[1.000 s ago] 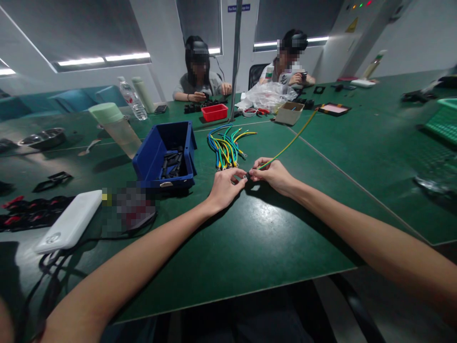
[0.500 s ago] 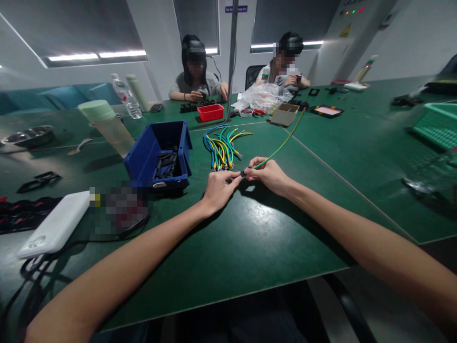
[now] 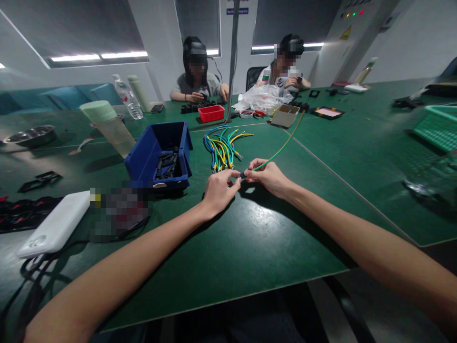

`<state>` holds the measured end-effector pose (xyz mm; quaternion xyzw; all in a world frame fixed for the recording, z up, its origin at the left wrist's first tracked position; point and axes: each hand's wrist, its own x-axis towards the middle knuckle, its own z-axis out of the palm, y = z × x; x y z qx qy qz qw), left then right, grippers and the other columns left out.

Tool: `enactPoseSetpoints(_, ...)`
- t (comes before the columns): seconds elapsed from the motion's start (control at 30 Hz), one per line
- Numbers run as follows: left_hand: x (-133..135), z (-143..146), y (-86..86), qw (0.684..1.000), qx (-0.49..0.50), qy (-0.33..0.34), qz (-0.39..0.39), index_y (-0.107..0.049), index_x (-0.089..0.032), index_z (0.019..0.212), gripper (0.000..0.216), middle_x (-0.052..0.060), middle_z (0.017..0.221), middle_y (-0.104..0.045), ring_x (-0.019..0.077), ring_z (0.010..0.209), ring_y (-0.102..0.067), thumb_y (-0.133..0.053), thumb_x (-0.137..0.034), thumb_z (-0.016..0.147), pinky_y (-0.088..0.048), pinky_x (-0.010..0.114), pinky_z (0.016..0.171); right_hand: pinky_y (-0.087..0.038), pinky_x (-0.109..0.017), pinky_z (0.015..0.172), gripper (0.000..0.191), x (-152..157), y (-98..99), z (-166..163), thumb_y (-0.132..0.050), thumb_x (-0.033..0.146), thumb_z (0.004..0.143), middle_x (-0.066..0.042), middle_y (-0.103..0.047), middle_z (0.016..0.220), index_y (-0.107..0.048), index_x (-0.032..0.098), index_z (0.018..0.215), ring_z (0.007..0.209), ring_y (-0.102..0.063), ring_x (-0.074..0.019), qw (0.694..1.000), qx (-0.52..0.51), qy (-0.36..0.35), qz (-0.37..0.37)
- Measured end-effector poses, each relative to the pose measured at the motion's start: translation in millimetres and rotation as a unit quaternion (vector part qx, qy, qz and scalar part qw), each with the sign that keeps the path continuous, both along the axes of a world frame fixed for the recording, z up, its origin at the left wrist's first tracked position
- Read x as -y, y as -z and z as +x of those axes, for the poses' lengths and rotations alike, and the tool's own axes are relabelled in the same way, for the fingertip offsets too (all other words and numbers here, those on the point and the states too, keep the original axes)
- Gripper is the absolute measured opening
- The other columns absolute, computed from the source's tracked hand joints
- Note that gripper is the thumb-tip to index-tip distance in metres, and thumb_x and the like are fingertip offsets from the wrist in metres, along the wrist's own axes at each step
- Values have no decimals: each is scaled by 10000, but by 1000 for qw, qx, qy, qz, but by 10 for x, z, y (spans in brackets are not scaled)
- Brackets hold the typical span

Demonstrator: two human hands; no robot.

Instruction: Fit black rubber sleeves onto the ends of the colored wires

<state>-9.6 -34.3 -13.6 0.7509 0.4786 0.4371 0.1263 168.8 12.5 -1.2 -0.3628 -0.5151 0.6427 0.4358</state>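
A matt green tabletop point(image 3: 250, 238) with a faint sheen is seen. Glossy plastic is shown by the blue bin point(image 3: 143, 162), smooth insulation by the yellow-green wire point(image 3: 282, 147).

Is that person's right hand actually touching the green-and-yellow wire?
Touching. In the head view the right hand pinches the green-and-yellow wire near its end; the wire runs straight out from between its fingers.

Single view, head-worn, wide-angle: faces forward and down across green table point(image 3: 250, 247); left hand point(image 3: 217, 190) and right hand point(image 3: 269, 176) sit close, mid-frame, forearms point(image 3: 143, 267) entering from bottom edge; two seated people point(image 3: 194, 78) far across
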Motion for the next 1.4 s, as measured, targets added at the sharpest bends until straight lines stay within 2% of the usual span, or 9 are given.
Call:
enactPoseSetpoints(0.2, 45, -4, 28, 995, -74, 8, 66, -651, -183, 1059, 201, 41, 980, -706, 142, 751, -647, -596, -174, 866, -505, 291, 772, -511, -216, 580, 387, 71, -33, -44, -896, 259, 528, 16, -662, 670, -581, 175, 736, 599, -635, -101, 999, -19, -1, -31)
enactPoseSetpoints(0.43, 70, 1, 29, 993, -91, -23, 73, -679, -193, 989, 134, 34, 981, -690, 153, 823, -655, -581, -232, 907, -501, 268, 751, -524, -200, 601, 363, 114, -80, -64, -881, 241, 571, 8, -665, 674, -572, 168, 747, 613, -632, -86, 998, -27, -6, -63)
enactPoseSetpoints(0.57, 57, 1, 33, 993, -97, -30, 56, -683, -192, 959, 133, 31, 918, -671, 136, 730, -625, -571, -240, 908, -479, 261, 689, -529, -226, 615, 398, 114, -66, -70, -883, 277, 577, 4, -668, 693, -560, 173, 787, 628, -640, -101, 999, -17, -7, -51)
enactPoseSetpoints(0.77, 36, -3, 17, 995, -91, -14, 30, -655, -182, 854, 109, 27, 813, -670, 160, 753, -612, -552, -199, 886, -463, 291, 733, -489, -238, 576, 426, 103, -16, -107, -858, 406, 599, 10, -648, 638, -550, 178, 787, 559, -597, -99, 999, 38, -1, 7)
enactPoseSetpoints(0.87, 29, 3, -5, 999, -53, -2, 11, -658, -179, 825, 122, 28, 791, -678, 154, 723, -608, -548, -191, 876, -467, 295, 729, -491, -253, 582, 382, 102, -14, -117, -815, 446, 650, 7, -636, 634, -558, 186, 762, 574, -592, -113, 997, 68, -1, 44)
enactPoseSetpoints(0.97, -1, 2, -14, 998, 44, 19, -45, -669, -168, 800, 136, 22, 742, -679, 137, 660, -605, -556, -205, 866, -485, 279, 675, -505, -272, 601, 334, 98, -9, -119, -783, 432, 683, 6, -627, 677, -579, 195, 800, 635, -603, -134, 994, 77, 1, 78)
enactPoseSetpoints(1.13, -67, -18, -14, 955, 211, 89, -188, -672, -127, 798, 142, 14, 682, -635, 98, 519, -556, -618, -257, 816, -470, 224, 491, -491, -278, 604, 281, 84, 2, -96, -765, 369, 699, 3, -622, 725, -603, 194, 845, 661, -589, -140, 986, 102, 7, 128)
enactPoseSetpoints(1.23, -77, -20, -27, 944, 233, 104, -211, -658, -121, 766, 118, 8, 666, -624, 82, 495, -542, -636, -235, 789, -464, 209, 478, -446, -272, 580, 262, 82, -23, -72, -746, 374, 722, 5, -612, 662, -610, 179, 833, 605, -560, -131, 980, 124, 2, 156)
enactPoseSetpoints(1.4, -62, -22, -36, 952, 210, 105, -195, -657, -123, 827, 133, 22, 756, -655, 82, 530, -573, -616, -249, 810, -484, 210, 509, -415, -266, 571, 260, 75, -58, -45, -748, 383, 715, 11, -600, 624, -614, 173, 787, 578, -541, -124, 977, 128, -11, 169)
